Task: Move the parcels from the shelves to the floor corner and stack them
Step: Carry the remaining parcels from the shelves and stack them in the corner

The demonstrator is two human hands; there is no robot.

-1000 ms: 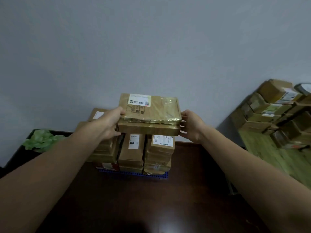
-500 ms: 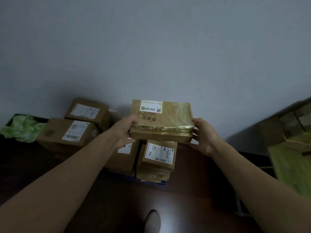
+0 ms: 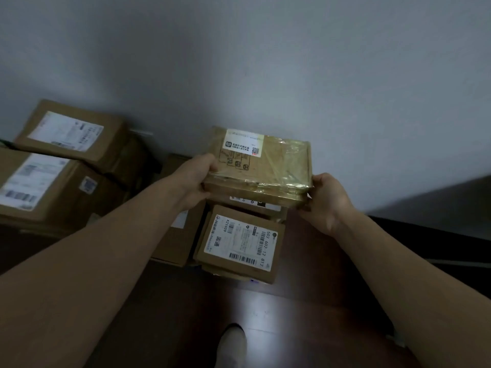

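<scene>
I hold a flat brown parcel (image 3: 261, 166), wrapped in shiny yellowish tape with a white label on top, level between both hands. My left hand (image 3: 195, 180) grips its left edge and my right hand (image 3: 322, 200) grips its right edge. The parcel hovers just above a stack of small labelled parcels (image 3: 240, 244) standing on the dark floor against the grey wall. Whether its underside touches the stack is hidden.
Two larger cardboard boxes (image 3: 45, 187) lie stacked at the left by the wall. Another brown box (image 3: 176, 235) stands left of the small stack. Dark wooden floor (image 3: 305, 314) spreads below, with my shoe (image 3: 232, 346) at the bottom. A dark edge (image 3: 435, 240) runs at the right.
The view has closed in on the floor stack and tilted down. The held parcel has come lower, now directly over the small stack. The shelves with parcels at the right have left the view.
</scene>
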